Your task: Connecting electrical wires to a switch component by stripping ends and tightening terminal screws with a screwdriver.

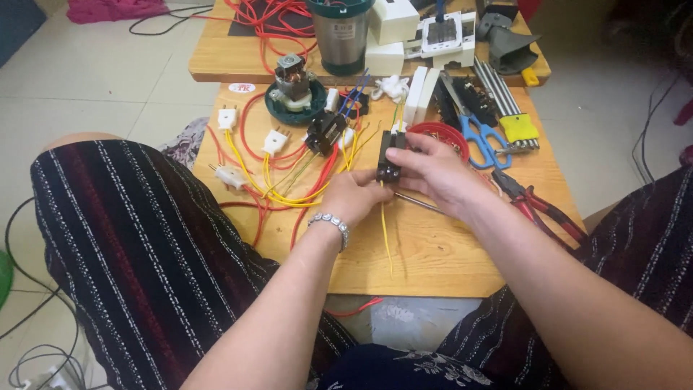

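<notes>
Over wooden table (pixel 447 253), both hands (pixel 393 184) pinch black switch block (pixel 390 155).

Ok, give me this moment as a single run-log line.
left hand: holds black switch block from below | right hand: grips block from the side | yellow wire: hangs from block | scissors, pliers: idle on table

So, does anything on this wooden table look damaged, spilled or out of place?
Nothing looks spilled or broken. The small motor sits bare on a green base, and red and yellow wires lie tangled. Both hands, left hand and right hand, hold a black part.
</notes>
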